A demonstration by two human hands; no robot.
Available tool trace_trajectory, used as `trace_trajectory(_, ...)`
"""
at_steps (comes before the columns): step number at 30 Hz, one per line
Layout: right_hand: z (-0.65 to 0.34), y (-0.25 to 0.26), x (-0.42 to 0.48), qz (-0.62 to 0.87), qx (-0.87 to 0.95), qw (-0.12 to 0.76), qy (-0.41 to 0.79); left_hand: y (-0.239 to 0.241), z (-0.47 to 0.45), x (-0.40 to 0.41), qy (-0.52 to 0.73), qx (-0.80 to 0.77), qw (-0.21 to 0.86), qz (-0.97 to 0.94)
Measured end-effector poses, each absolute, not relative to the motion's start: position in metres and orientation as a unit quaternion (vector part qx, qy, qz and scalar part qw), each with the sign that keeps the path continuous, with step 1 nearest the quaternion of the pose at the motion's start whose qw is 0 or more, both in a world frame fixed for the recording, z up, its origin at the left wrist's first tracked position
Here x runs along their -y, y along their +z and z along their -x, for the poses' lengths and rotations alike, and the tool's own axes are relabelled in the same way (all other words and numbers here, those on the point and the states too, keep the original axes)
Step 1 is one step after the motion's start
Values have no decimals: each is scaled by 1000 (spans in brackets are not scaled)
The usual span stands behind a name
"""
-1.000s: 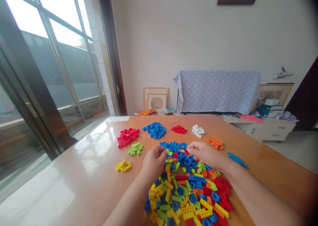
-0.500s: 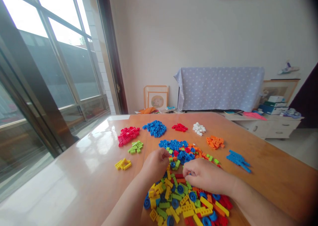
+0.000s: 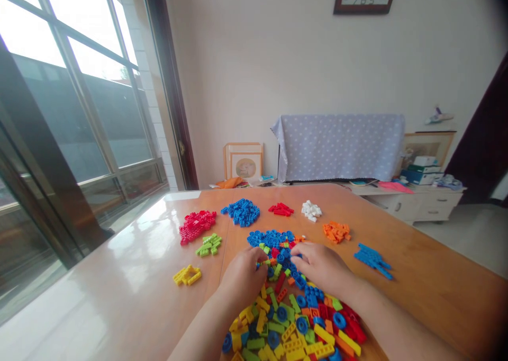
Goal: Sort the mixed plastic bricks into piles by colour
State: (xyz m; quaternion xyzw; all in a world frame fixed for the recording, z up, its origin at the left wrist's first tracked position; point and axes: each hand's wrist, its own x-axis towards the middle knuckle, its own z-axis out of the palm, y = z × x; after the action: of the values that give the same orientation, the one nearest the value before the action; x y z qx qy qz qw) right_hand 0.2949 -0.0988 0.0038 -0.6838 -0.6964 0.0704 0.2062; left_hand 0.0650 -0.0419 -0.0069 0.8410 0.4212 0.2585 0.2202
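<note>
A big heap of mixed coloured plastic bricks lies on the wooden table in front of me. My left hand rests on the heap's left side, fingers curled in a pinch at small bricks. On the heap's far part my right hand has its fingers bent down onto blue pieces. What either hand holds is hidden under the fingers. Blue round pieces lie just beyond both hands.
Sorted small piles lie further out: red, green, yellow, blue, small red, white, orange, blue flat pieces. A large window is at the left. A covered cabinet stands behind.
My right hand has moved from the heap's middle back up to its far part. The left hand shifted slightly. The camera tilted and turned a little.
</note>
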Motion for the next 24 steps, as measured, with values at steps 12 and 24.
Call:
trace_trajectory(12, -300, -8, 96, 691, 699, 171, 66, -6, -62, 40, 187, -472, 129, -852)
trace_trajectory(24, -317, -22, 85, 626, 697, 302, 175, -14, -60, 33, 174, -460, 104, -864)
